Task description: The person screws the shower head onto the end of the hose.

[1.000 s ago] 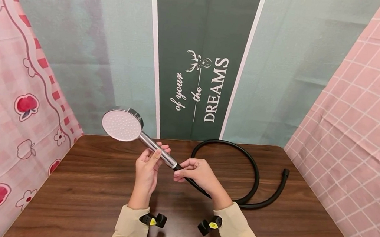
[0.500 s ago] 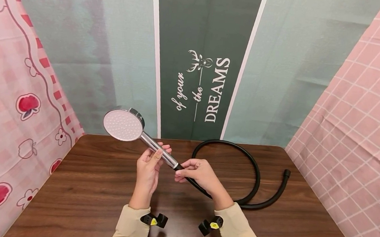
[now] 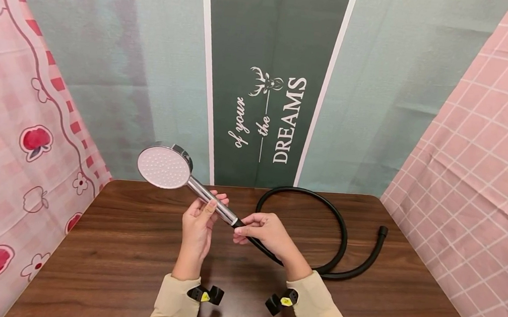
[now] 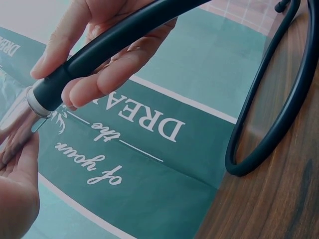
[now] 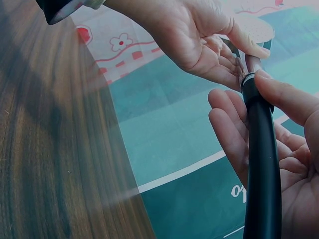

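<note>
A chrome shower head point(image 3: 165, 167) with a round pale nozzle face is held tilted above the table, its face to the upper left. My left hand point(image 3: 198, 224) grips its handle point(image 3: 208, 195), thumb on the near side. At the handle's lower end, my right hand point(image 3: 268, 234) pinches the black end fitting point(image 4: 50, 89) of a black shower hose point(image 3: 344, 235) between thumb and fingers. The fitting meets the pale ring of the handle, as the left wrist view shows. In the right wrist view the hose point(image 5: 262, 174) runs down past the right palm.
The hose loops over the brown wooden table point(image 3: 116, 257), its loose end point(image 3: 382, 232) at the right. Behind stands a green cloth backdrop point(image 3: 272, 40) with lettering. Pink cloths hang at the left point(image 3: 18, 135) and right point(image 3: 473, 161).
</note>
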